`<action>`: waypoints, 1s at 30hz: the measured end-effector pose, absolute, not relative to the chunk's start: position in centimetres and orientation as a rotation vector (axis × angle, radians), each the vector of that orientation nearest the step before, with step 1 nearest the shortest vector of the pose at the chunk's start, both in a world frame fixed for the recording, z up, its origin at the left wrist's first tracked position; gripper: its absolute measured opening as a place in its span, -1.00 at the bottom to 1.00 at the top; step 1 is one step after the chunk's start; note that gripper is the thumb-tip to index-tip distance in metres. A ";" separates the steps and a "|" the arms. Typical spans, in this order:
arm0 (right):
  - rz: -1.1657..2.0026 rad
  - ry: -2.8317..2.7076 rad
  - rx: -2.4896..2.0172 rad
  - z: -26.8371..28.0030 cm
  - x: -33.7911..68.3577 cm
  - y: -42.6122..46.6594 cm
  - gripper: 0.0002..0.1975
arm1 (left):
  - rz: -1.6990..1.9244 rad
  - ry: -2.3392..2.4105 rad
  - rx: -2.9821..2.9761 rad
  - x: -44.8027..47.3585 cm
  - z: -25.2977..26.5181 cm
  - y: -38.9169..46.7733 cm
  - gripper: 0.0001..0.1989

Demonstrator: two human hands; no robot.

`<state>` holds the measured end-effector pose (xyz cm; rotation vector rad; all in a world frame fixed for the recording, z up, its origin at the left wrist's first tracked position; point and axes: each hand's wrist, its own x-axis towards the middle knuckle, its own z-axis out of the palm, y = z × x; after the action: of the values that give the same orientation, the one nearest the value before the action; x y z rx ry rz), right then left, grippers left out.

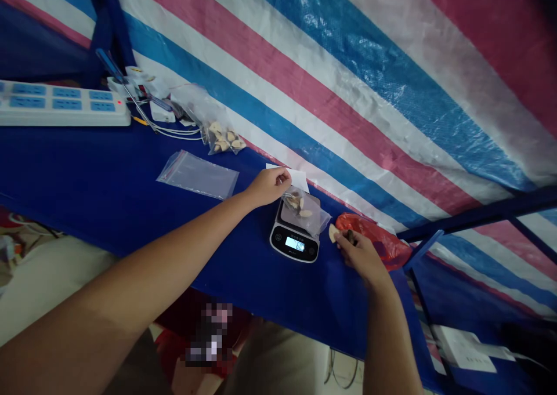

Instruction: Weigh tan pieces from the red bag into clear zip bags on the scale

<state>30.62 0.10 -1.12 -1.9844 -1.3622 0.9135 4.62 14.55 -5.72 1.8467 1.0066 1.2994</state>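
A clear plastic bag (314,221) with several pale, dark-edged dried slices (296,200) in it lies on a kitchen scale (294,243), whose display is lit. At the bag's upper left end, my left hand (270,185) is closed, fingertips pinched on its edge. My right hand (361,256), to the right of the scale, pinches a pale dried slice (333,233) between thumb and fingers. A small dark piece also shows at these fingers; its kind is unclear. Just behind my right hand lies a red plastic bag (376,235), its contents hidden.
Flat clear zip bags (198,174) lie left of my left hand. Behind them stands a filled bag of slices (224,138), beside cables and a screwdriver (115,70). A white power strip (61,105) sits far left. Striped sheeting (304,87) closes off the blue table's (104,169) back.
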 end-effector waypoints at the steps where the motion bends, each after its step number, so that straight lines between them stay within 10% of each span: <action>1: 0.980 -1.328 -1.951 -0.7 30.1 0.4 -0.59 | 1.272 0.987 1.871 4.7 -5.7 14.3 -0.89; 14: 1.333 -1.035 -1.650 0.1 27.5 1.4 -0.64 | 1.362 1.070 1.813 4.5 -6.0 15.1 -0.85; 30: 0.204 -2.019 -1.999 16.0 23.3 5.4 -0.83 | 1.458 1.225 1.614 3.0 -6.3 16.8 -0.86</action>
<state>23.33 5.36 15.98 -1.9991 -2.0189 0.2039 2.99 16.81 -6.34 1.6139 1.2246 1.4579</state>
